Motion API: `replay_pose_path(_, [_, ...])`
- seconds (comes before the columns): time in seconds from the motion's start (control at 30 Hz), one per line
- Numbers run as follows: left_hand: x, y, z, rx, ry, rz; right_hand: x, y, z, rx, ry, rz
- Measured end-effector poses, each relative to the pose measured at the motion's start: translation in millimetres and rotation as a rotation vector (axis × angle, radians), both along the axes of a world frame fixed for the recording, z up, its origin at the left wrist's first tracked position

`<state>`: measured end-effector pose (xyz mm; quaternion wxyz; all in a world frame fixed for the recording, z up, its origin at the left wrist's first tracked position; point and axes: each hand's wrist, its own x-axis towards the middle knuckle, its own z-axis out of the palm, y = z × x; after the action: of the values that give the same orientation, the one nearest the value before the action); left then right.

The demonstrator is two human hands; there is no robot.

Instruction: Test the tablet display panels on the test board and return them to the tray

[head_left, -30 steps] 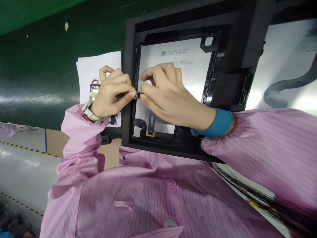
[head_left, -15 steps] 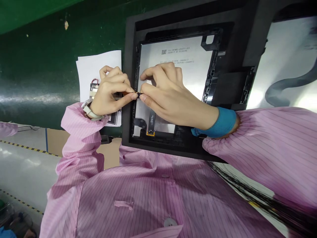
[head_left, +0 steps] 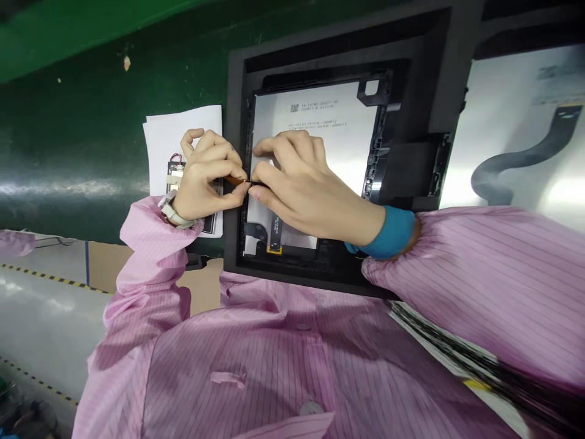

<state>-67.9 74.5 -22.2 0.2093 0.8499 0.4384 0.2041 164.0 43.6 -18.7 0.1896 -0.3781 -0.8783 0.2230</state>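
Pinching, left hand (head_left: 205,177): in the head view, we see its thumb and forefinger closed on a small orange strip (head_left: 235,181); the other fingers are curled.
Pinching, right hand (head_left: 306,183): its thumb and forefinger are closed on a dark piece (head_left: 258,183), which meets the strip between the two hands; the fingertips hide from us how they are joined.
Silver panel (head_left: 338,146): it lies below the right hand, inside a black tray (head_left: 234,122); we cannot tell if the hand touches it.
Black ribbon cable (head_left: 276,231): it lies on the panel, on the wearer's side of the right hand.
White sheets (head_left: 183,125): they are under and beyond the left hand, on the green table (head_left: 91,140).
Circuit board (head_left: 174,171): it is on the sheets, partly covered by the left hand.
Second panel (head_left: 503,103): we find it well to the right of both hands.
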Motion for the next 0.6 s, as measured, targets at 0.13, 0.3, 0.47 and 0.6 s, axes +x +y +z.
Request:
replay_pose_path(0.13, [-8, -27, 10.6, 0.182, -0.101, 0.281, 3, 0, -0.8, -0.053, 0.174, -0.074])
replay_pose_path(0.3, [-7, -99, 7.3, 0.442, -0.189, 0.629, 9, -5, 7.4, -0.036, 0.264, -0.158])
replay_pose_path(0.47, [0, -146, -22.4, 0.290, 0.159, 0.557, 28, -16, 35.0, 0.049, 0.144, -0.182])
replay_pose_path(0.6, [0, -151, -35.8, 0.348, 0.242, 0.558, 54, -32, 58.0, 0.121, 0.040, -0.152])
